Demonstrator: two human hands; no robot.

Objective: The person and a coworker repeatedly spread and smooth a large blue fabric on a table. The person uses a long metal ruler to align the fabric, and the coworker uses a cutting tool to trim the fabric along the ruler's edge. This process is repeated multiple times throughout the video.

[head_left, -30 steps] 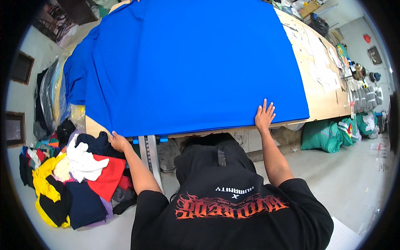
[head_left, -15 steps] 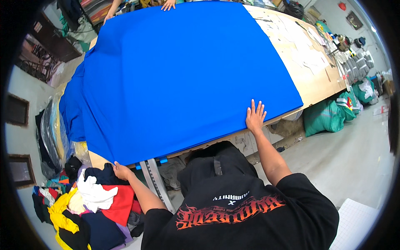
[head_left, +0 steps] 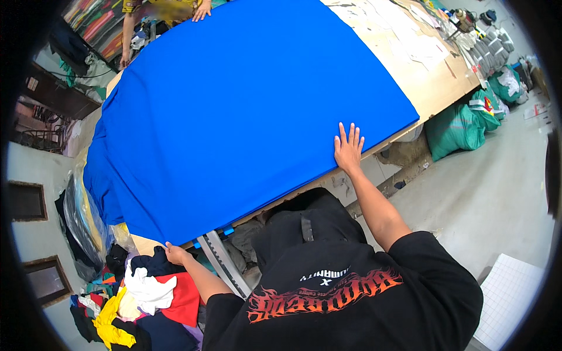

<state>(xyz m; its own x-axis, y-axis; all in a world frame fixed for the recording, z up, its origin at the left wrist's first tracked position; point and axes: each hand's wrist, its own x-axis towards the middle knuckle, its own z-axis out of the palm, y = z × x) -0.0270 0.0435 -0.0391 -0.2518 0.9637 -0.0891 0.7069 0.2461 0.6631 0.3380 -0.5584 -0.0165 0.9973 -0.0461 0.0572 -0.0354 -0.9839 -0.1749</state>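
A wide sheet of blue fabric [head_left: 246,105] covers much of the wooden table [head_left: 451,93], wrinkled and bunched at its left. My right hand [head_left: 349,146] lies open on the fabric near the front edge, fingers spread. My left hand [head_left: 175,253] grips the fabric's near left corner, low beside the table's edge and a metal rail [head_left: 219,260]. At the far side, another person's hand [head_left: 202,10] touches the fabric's edge, and their other hand [head_left: 124,61] hangs by the table's far left.
A pile of mixed clothing [head_left: 146,292] lies at lower left, beside plastic-wrapped rolls [head_left: 88,225]. Paper patterns [head_left: 421,47] lie on the table's right. Green sacks [head_left: 453,134] and grey bundles [head_left: 492,52] are at right, a gridded white board [head_left: 506,298] at lower right.
The view has swung, showing more of the other person at the far side. The fabric's far left looks more drawn out. My hands keep their holds along the near edge.
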